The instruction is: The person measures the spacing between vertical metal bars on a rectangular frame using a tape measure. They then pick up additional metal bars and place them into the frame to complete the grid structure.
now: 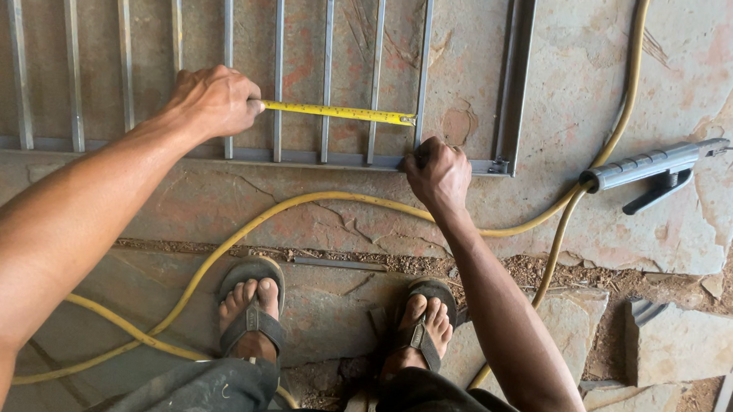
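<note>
A metal grille (pixel 506 88) of thin upright bars in an angle-iron frame lies flat on the stone floor. My left hand (pixel 213 99) holds a tape measure, and its yellow blade (pixel 338 112) runs rightwards across several bars, ending at a bar near the right side. My right hand (pixel 437 175) is closed on the lower end of that bar, where it meets the frame's bottom rail.
A yellow cable (pixel 300 201) loops over the flagstones to a grey welding electrode holder (pixel 649 166) lying at the right. My feet in sandals (pixel 253 304) stand below the grille. A short metal offcut (pixel 338 264) lies in the dirt joint; loose stone blocks (pixel 685 341) sit lower right.
</note>
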